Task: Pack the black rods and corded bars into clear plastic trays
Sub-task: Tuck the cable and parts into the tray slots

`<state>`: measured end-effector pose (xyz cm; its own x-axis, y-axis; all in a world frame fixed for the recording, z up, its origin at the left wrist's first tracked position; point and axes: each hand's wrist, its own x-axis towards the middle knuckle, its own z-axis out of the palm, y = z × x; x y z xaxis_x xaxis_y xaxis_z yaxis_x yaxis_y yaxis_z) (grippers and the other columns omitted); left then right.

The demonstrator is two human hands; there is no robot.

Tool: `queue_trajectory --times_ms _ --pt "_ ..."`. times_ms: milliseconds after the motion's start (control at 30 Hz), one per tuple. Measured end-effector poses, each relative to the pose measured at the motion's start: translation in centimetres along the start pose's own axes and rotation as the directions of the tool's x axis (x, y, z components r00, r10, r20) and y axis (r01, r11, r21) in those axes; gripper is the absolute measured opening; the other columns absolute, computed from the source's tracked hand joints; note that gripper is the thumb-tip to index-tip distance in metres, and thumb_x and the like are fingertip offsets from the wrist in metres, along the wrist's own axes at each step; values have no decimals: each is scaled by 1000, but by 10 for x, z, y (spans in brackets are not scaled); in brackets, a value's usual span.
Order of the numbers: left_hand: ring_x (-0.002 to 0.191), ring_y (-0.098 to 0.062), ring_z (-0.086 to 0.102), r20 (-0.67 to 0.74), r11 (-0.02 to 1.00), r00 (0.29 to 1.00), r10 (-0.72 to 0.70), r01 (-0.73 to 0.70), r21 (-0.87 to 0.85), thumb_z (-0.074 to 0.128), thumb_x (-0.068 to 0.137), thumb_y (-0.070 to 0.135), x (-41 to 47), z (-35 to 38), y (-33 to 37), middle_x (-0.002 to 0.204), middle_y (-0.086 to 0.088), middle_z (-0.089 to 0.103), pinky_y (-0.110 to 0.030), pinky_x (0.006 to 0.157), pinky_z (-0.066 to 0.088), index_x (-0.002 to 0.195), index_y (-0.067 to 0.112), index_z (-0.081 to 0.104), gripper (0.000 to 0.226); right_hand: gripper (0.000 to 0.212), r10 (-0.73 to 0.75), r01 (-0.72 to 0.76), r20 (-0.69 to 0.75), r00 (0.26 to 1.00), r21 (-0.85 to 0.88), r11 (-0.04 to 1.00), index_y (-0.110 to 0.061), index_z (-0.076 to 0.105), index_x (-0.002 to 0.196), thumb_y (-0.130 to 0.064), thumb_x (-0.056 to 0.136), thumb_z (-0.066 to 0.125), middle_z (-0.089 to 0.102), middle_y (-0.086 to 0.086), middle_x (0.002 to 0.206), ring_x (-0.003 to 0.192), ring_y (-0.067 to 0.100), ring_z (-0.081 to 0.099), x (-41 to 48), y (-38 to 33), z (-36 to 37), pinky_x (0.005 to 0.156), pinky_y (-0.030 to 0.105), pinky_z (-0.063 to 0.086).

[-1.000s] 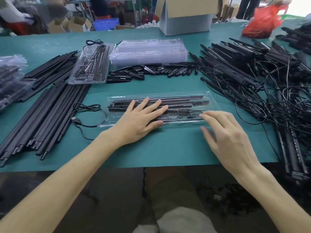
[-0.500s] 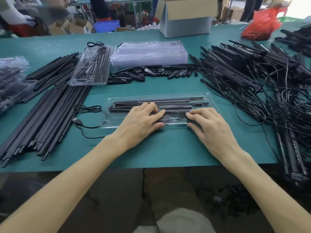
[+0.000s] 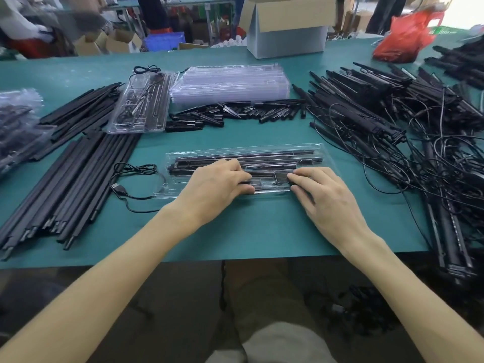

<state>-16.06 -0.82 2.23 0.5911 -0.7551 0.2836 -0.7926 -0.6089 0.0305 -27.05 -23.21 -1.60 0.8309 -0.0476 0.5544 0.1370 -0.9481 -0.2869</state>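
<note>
A clear plastic tray point(image 3: 262, 149) lies in front of me on the green table, with black rods point(image 3: 235, 159) in its long slots. Both hands are on its near side, fingers curled down. My left hand point(image 3: 217, 187) and my right hand point(image 3: 324, 195) each pinch one end of a short black bar point(image 3: 269, 180) in the tray's near slot. A black USB cord point(image 3: 131, 174) trails out of the tray's left end. Loose long black rods point(image 3: 65, 189) lie to the left. A tangled pile of corded bars point(image 3: 392, 121) fills the right.
A stack of empty clear trays point(image 3: 230, 85) and a filled tray point(image 3: 141, 106) sit behind, with short black pieces point(image 3: 235, 111) between. A cardboard box point(image 3: 288, 30) and a red bag point(image 3: 403, 38) stand at the far edge. A plastic bag of parts point(image 3: 15, 121) is far left.
My left hand went from lying flat on the tray to curled fingers. My right hand slid left along the tray's near edge toward the left hand and closed its fingertips on the bar.
</note>
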Motion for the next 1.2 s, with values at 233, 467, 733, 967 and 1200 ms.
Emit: queue_trajectory --times_ms 233,467,733,967,1200 --pt "94 -22 60 -13 988 998 59 -57 141 40 106 43 -5 3 2 101 -2 65 -39 73 54 120 13 67 43 27 -15 15 14 1000 -15 1000 -9 70 124 -18 98 63 67 3 121 116 24 58 -1 -1 -1 100 41 49" --pt "84 -23 63 -123 986 989 78 -58 156 48 105 39 -10 9 2 95 -3 67 -40 60 55 117 13 70 36 26 5 -5 6 1000 -28 1000 -7 69 121 -18 98 63 66 3 122 117 24 57 -1 -3 -3 102 37 45" --pt "102 -24 69 -150 993 987 56 -40 111 57 102 37 -21 15 5 116 -3 72 -37 73 60 132 11 64 41 26 38 -37 22 999 -49 998 -8 69 121 -21 99 62 66 3 122 117 25 57 0 -4 -4 102 38 44" --pt "98 -26 71 -190 977 973 128 -91 194 69 96 25 -20 20 -1 115 -7 73 -36 76 61 124 4 67 35 39 318 -318 -28 948 2 948 -7 61 130 -33 102 52 58 7 134 127 25 42 3 1 -7 107 38 36" --pt "105 -23 70 -158 988 981 114 -96 119 61 101 32 -19 15 -4 120 -3 71 -37 79 60 129 10 66 36 40 490 -486 21 872 176 856 -11 52 137 -32 102 52 45 3 135 125 22 41 3 11 -8 104 32 36"
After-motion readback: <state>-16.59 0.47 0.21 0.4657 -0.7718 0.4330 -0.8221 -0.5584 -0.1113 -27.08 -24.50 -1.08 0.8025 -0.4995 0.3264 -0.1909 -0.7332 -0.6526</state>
